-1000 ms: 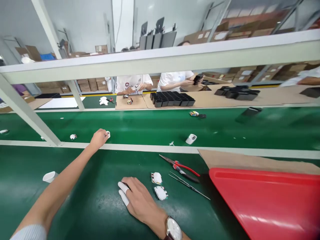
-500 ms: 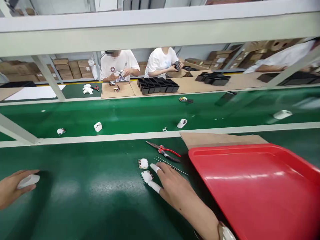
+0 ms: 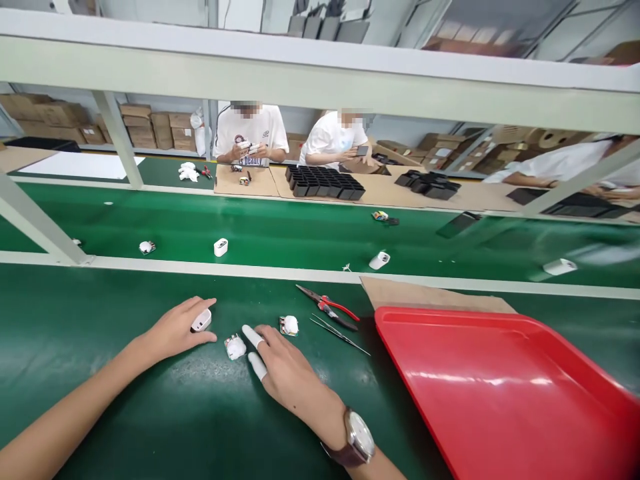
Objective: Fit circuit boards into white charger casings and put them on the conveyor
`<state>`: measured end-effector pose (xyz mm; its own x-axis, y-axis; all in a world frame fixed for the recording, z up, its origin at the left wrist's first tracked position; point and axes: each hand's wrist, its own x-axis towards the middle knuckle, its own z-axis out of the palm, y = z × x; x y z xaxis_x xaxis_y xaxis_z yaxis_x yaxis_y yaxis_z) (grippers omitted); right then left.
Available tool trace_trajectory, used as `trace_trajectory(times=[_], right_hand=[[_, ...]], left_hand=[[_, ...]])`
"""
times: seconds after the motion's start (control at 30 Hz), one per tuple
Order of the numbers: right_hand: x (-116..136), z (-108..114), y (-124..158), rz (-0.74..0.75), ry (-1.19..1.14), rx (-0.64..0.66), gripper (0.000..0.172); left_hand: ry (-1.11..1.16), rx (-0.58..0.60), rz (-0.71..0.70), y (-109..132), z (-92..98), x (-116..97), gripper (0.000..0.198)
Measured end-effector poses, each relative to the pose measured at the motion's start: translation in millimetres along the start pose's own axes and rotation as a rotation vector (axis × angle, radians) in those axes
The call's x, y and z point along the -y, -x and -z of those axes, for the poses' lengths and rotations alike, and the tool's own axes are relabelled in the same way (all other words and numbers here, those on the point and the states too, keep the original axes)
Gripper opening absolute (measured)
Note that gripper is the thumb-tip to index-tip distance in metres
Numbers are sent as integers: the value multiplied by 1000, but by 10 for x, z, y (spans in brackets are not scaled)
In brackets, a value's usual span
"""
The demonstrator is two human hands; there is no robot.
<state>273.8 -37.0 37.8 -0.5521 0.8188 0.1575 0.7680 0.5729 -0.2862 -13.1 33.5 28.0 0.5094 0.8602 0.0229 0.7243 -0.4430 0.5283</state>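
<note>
My left hand (image 3: pixel 175 327) has a small white plastic charger casing (image 3: pixel 201 321) with slots in its end, tucked in the palm. Its index finger and thumb stretch forward, apart. To the right, my right hand (image 3: pixel 290 370) wears white finger cots on two fingers, which are spread. Beside those fingertips lies a small circuit board with a white blob (image 3: pixel 235 347); whether they touch it I cannot tell. A second such circuit board (image 3: pixel 289 325) rests just beyond the right hand. Red-handled long-nose pliers (image 3: pixel 327 307) and metal tweezers (image 3: pixel 340 333) lie farther right.
A red tray (image 3: pixel 500 400) fills the right side, over a cardboard sheet (image 3: pixel 430 297). Behind a pale rail (image 3: pixel 240 272), a green belt (image 3: pixel 300 233) carries white casings (image 3: pixel 221 247) and boards. People work opposite, near black trays (image 3: pixel 325 183). A beam (image 3: pixel 320 80) crosses above.
My left hand has come in from the left edge with the casing. The right hand has moved left, and one circuit board now lies farther left, apart from the other.
</note>
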Motion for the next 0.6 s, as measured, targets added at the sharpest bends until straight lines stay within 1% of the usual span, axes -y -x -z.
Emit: trace_trajectory(times=[0.03, 0.07, 0.1, 0.17, 0.2, 0.23, 0.3, 0.33, 0.37, 0.43, 0.5, 0.6], right_hand=[[9, -8, -4, -21, -13, -18, 42], [25, -26, -16, -35, -22, -24, 43], [44, -52, -35, -42, -22, -22, 41], [83, -113, -86, -27, -13, -11, 26], [95, -144, -110, -13, -15, -17, 19], [99, -173, -127, 4, -25, -34, 19], [81, -229, -136, 44, -63, -91, 27], [63, -256, -131, 68, -81, -132, 30], [45, -281, -124, 94, -96, -176, 32], [26, -318, -121, 130, -123, -252, 33], [52, -318, -148, 118, -165, -321, 36], [163, -238, -237, 97, -255, -376, 36]], left_hand=[[46, 13, 13, 44, -13, 10, 79], [91, 22, 18, 95, -15, 23, 84], [132, 28, 17, 143, -12, 38, 82], [185, 34, 18, 223, -3, 66, 69], [200, 32, 22, 251, 0, 76, 66], [211, 23, 23, 271, -1, 84, 68], [225, -15, 9, 293, -13, 91, 79], [233, -37, -8, 297, -24, 90, 81], [243, -56, -28, 298, -39, 86, 76], [265, -84, -61, 297, -82, 72, 57], [282, -104, -79, 299, -138, 50, 45], [267, -140, -81, 307, -214, 16, 50]])
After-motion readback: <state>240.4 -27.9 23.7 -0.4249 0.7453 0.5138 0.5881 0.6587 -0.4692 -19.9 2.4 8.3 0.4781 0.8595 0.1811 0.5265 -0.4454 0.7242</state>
